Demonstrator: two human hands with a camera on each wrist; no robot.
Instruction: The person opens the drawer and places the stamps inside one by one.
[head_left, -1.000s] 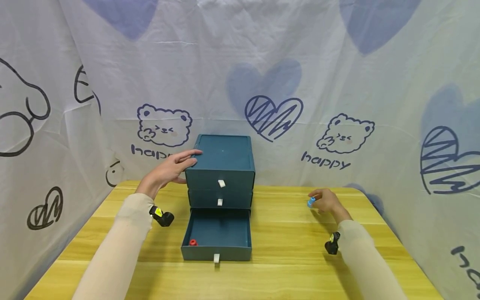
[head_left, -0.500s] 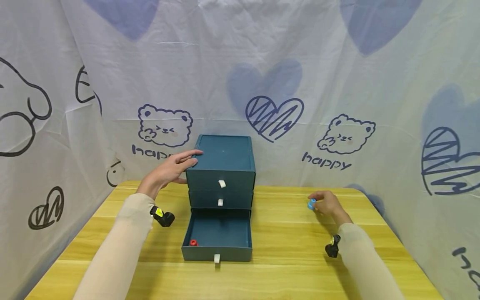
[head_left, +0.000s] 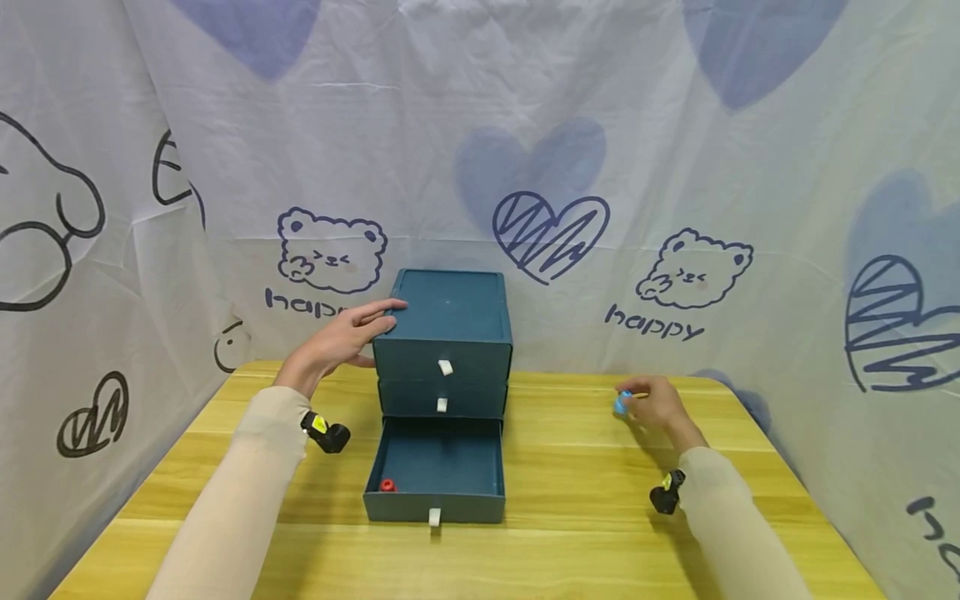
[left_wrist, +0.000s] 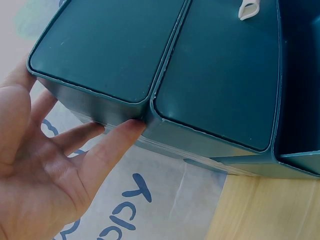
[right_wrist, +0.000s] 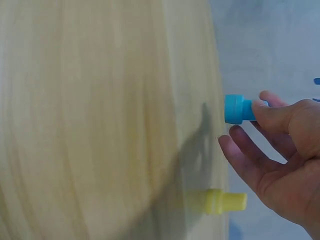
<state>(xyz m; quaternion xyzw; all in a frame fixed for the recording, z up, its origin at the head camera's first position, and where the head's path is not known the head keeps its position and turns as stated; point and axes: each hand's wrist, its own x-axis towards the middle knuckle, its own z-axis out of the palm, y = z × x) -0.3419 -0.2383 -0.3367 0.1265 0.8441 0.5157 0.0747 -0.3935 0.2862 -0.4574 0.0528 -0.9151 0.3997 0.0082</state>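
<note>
right hand (head_left: 658, 404) pinches blue peg (right_wrist: 237, 109) — likely light, hard, slick; grip its middle. left hand (head_left: 335, 343), fingers straight, steadies drawer box (head_left: 447, 337).

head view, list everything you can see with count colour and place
drawer unit: 1, dark teal, back middle of table, three drawers with white tabs
bottom drawer: 1, teal, pulled open
red piece: 1, red, front left corner of the open drawer
blue piece: 1, light blue, pinched in right hand
yellow piece: 1, yellow, on table by right hand
table: 1, light wood
backdrop: 1, white with bears and hearts
left hand: fingers straight against the unit's top left edge
right hand: holds blue piece above the table
</note>
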